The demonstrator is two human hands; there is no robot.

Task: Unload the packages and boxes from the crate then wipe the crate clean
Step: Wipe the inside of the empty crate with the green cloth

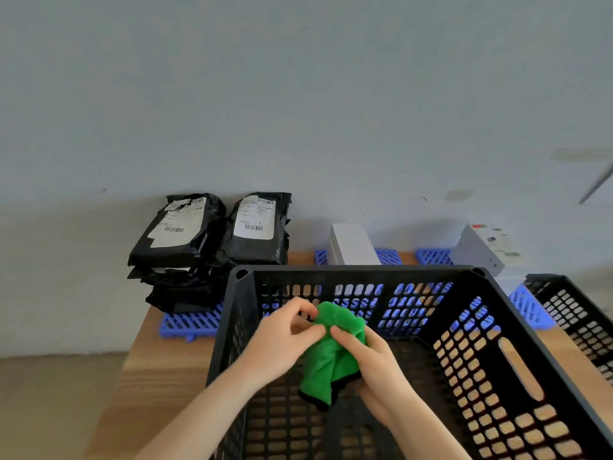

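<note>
over the black crate (365, 273) on the counter (159, 376), the left hand (282, 336) pinches the top of a green cloth (328, 360) and the right hand (374, 363) grips its side. black packages (179, 227) sit stacked at the crate's ten o'clock, white boxes (351, 244) at twelve and one.

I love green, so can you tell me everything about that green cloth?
The green cloth looks soft and fuzzy, like microfibre, with a thin black trim along its lower edge. It is bunched and crumpled, not spread flat. The left hand pinches its top and the right hand grips its side. It hangs inside the black crate. I cannot tell whether its lower end touches the crate's floor.
</note>
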